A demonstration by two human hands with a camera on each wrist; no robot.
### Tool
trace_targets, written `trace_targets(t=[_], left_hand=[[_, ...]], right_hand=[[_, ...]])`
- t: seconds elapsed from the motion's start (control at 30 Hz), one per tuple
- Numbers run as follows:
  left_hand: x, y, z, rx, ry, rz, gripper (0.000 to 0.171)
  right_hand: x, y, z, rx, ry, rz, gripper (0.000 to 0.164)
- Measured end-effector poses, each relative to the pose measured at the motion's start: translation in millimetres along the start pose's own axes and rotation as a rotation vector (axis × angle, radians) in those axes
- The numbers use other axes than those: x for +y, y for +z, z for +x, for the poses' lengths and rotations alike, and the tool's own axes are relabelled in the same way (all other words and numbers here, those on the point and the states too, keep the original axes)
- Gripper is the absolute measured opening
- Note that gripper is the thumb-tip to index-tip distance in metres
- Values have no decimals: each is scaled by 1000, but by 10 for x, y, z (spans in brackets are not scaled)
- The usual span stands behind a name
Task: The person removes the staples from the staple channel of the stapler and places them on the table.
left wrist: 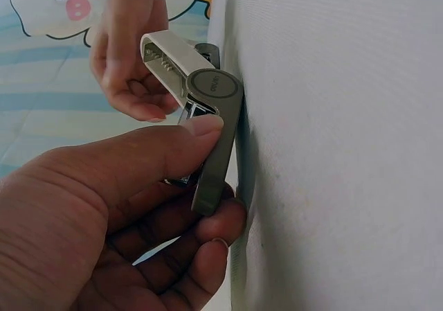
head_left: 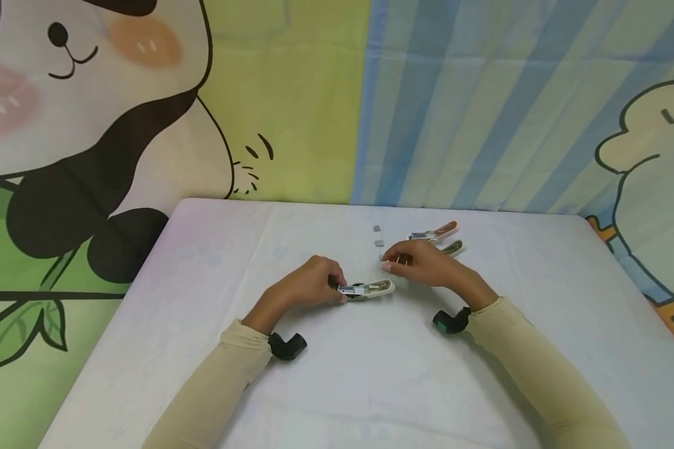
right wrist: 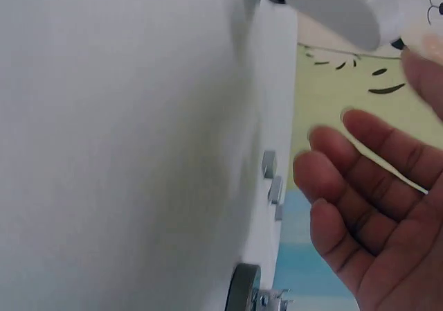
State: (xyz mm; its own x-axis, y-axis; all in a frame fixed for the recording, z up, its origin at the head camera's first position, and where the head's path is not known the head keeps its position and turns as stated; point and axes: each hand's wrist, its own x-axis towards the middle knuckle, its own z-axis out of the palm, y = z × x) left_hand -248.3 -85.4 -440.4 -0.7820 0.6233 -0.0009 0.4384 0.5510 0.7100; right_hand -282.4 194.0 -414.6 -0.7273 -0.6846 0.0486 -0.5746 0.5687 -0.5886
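My left hand [head_left: 317, 282] grips an opened stapler [head_left: 371, 289] with a grey-green base and a white top arm. In the left wrist view, my thumb presses on the side of the base [left wrist: 220, 145] while the fingers curl beneath its end; the top arm is swung back, baring its inside. My right hand [head_left: 424, 262] is held over the table beyond the stapler, its fingers loosely bent with nothing between them in the right wrist view. Small silver staple strips [right wrist: 269, 164] lie near its fingertips, and the white top arm [right wrist: 339, 10] shows above them.
Two more opened staplers lie behind my right hand, one with a pink arm [head_left: 446, 229], the other greenish [head_left: 454, 248] and partly covered. A white cloth covers the table [head_left: 337, 374]. A cartoon-printed curtain [head_left: 292, 112] hangs along its back edge.
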Motion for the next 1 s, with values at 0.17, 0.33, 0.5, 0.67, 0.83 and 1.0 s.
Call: trace_targets(t=[0.17,0.33,0.5,0.67,0.83,1.0], left_hand=[[1,-5,-4,5,-10,-12,13],[6,-1,-9,7,-29,-22,12],[18,27,3,-19,-22,-35,12],[99,87,13,-129,-24,-42,12],[260,194,82,-261,2,-30,12],[478,329,265,-309,39,62,16]], right_hand=[[-142,38,-61,-104,-56,87,36],[-213,59,-82,-128,-113,34,22],[-250,39,-119,-137,-118,-38,19],[-289,-40,-221,-221,-73,-51,19],[-306,-145,-383,-318,-34,-58,19],[-271,-284,-555,-330,6,-90,17]])
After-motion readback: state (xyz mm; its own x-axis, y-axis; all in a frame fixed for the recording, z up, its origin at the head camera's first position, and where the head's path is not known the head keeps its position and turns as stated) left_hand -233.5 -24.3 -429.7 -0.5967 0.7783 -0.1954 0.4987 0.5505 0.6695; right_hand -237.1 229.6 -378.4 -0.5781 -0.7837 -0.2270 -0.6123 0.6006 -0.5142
